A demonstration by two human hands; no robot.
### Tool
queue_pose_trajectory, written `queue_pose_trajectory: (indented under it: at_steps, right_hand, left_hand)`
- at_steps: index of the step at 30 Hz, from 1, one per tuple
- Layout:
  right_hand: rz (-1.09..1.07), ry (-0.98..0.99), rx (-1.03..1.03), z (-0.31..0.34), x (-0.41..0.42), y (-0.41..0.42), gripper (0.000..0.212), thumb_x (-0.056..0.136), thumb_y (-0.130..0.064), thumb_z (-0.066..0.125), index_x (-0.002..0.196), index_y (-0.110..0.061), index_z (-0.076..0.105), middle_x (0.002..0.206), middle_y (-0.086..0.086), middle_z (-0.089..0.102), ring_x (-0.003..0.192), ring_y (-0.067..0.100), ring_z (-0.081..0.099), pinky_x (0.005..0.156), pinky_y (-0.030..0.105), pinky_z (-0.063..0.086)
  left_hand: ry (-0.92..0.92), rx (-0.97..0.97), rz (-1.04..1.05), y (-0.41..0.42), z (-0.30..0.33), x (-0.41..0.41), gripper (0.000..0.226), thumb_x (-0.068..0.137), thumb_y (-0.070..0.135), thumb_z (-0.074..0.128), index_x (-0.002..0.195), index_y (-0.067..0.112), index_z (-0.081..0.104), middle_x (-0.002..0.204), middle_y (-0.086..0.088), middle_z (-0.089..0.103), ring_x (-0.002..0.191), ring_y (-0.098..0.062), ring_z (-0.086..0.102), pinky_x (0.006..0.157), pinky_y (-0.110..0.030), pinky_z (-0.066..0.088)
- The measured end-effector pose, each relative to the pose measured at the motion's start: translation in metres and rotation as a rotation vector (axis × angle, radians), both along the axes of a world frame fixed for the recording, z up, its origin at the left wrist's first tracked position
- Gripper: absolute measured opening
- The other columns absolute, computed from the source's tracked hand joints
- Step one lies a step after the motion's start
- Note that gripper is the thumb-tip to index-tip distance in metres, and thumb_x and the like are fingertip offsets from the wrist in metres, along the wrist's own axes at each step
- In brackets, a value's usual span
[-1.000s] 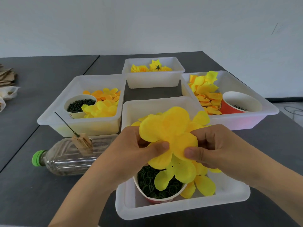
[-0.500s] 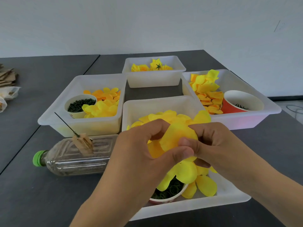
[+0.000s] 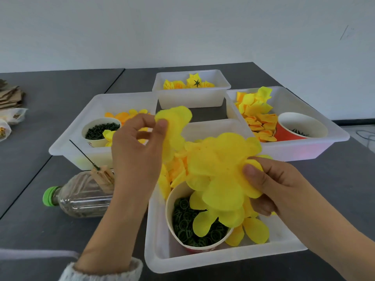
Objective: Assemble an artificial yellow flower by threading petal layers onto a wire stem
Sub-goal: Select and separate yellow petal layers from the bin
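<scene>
My left hand (image 3: 138, 151) pinches a single yellow petal layer (image 3: 175, 126) between thumb and fingers, lifted up and to the left. My right hand (image 3: 272, 183) grips a stack of large yellow petal layers (image 3: 219, 171) by its right edge, above the near white tray (image 3: 156, 236). A thin dark wire stem (image 3: 82, 152) stands slanted in a wooden clip (image 3: 102, 175) on a plastic bottle (image 3: 81, 196) lying at the left.
A paper cup of green rings (image 3: 182, 220) sits in the near tray. The left tray (image 3: 67, 147) holds a cup of green parts and petals; the right tray (image 3: 334, 138) holds orange petals and a red cup (image 3: 300, 128). A back tray (image 3: 190, 98) holds finished flowers.
My hands have drawn apart: the left one peeled one petal layer off the stack and lifted it up and left, while the right one kept the rest.
</scene>
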State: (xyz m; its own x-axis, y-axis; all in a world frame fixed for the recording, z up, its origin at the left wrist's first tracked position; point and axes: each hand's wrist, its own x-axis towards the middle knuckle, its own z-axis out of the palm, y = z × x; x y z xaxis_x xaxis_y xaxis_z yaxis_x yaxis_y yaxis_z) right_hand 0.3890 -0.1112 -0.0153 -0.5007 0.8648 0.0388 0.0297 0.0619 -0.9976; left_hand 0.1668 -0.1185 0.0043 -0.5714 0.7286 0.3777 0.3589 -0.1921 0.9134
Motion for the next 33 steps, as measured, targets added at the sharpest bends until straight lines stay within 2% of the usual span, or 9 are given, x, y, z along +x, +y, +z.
queue_pose_trajectory:
  at_steps: [4,11,14,16,19,21,25,29,33]
  right_hand:
    - [-0.079,-0.09,-0.04,-0.005,0.018,0.004,0.05,0.078,-0.046,0.064,0.073,0.002,0.051,0.045,0.008,0.04,0.04,0.016,0.035,0.045,0.021,0.037]
    - [-0.154,-0.324,0.068,0.001,0.021,0.004,0.037,0.071,-0.044,0.058,0.071,-0.007,0.059,0.041,0.001,0.049,0.035,0.011,0.042,0.046,0.017,0.043]
    - [-0.198,-0.317,0.104,0.002,0.016,0.004,0.031,0.069,-0.046,0.059,0.062,-0.016,0.055,0.041,-0.007,0.045,0.034,0.005,0.038,0.041,0.017,0.036]
    - [-0.221,-0.327,0.178,0.002,0.013,0.004,0.04,0.065,-0.055,0.058,0.062,-0.016,0.057,0.045,-0.005,0.047,0.038,0.007,0.041,0.042,0.02,0.035]
    - [-0.237,-0.336,0.282,0.002,0.009,0.007,0.066,0.065,-0.064,0.054,0.079,0.0,0.067,0.074,0.021,0.064,0.067,0.036,0.059,0.061,0.047,0.05]
    - [-0.231,-0.276,0.319,0.004,0.006,0.008,0.072,0.068,-0.062,0.054,0.083,0.008,0.066,0.079,0.032,0.061,0.075,0.047,0.056,0.063,0.051,0.049]
    - [-0.166,-0.113,0.364,0.012,-0.006,0.008,0.07,0.082,-0.053,0.06,0.068,0.016,0.053,0.06,0.033,0.046,0.051,0.039,0.04,0.044,0.04,0.034]
    - [-0.132,-0.029,0.349,0.018,-0.015,0.012,0.056,0.08,-0.042,0.053,0.052,0.006,0.046,0.042,-0.004,0.026,0.039,0.005,0.023,0.04,0.011,0.023]
    - [-0.079,-0.05,0.361,0.021,-0.012,0.019,0.075,0.081,-0.056,0.059,0.056,0.011,0.037,0.049,0.023,0.03,0.043,0.03,0.026,0.041,0.025,0.028]
  left_hand:
    - [0.281,0.001,0.146,0.019,0.001,-0.011,0.009,0.095,0.031,0.06,0.086,0.028,0.06,0.096,0.006,0.061,0.079,-0.002,0.054,0.065,-0.018,0.037]
    - [0.911,-0.199,-0.044,0.033,-0.012,0.006,0.013,0.088,0.03,0.069,0.084,0.019,0.076,0.108,0.004,0.06,0.107,-0.025,0.043,0.081,-0.038,0.036]
    - [0.857,-0.338,-0.205,0.031,-0.017,0.011,0.02,0.095,0.037,0.059,0.104,0.031,0.075,0.129,0.013,0.056,0.126,-0.018,0.034,0.097,-0.037,0.029]
    - [0.741,-0.237,-0.256,0.023,-0.013,0.013,0.026,0.099,0.035,0.052,0.119,0.033,0.068,0.13,0.013,0.057,0.126,-0.013,0.038,0.103,-0.036,0.033]
    - [0.583,0.011,-0.341,0.004,0.004,0.019,0.026,0.101,0.034,0.048,0.119,0.032,0.067,0.119,0.014,0.062,0.118,-0.005,0.048,0.099,-0.022,0.037]
    - [0.623,-0.003,-0.463,-0.009,0.014,0.027,0.024,0.095,0.045,0.051,0.109,0.037,0.07,0.113,0.019,0.062,0.117,-0.007,0.049,0.097,-0.023,0.037]
    - [0.625,-0.264,-0.626,-0.019,0.018,0.044,0.026,0.079,0.052,0.073,0.092,0.03,0.071,0.097,0.015,0.061,0.1,-0.007,0.053,0.087,-0.034,0.043]
    - [0.458,-0.166,-0.616,-0.015,0.02,0.042,0.02,0.085,0.034,0.07,0.078,0.015,0.072,0.083,0.005,0.064,0.077,-0.011,0.057,0.065,-0.018,0.04]
    - [0.329,-0.044,-0.321,0.002,0.018,0.018,0.014,0.09,0.021,0.067,0.078,0.019,0.074,0.081,0.01,0.067,0.071,0.001,0.057,0.063,-0.009,0.037]
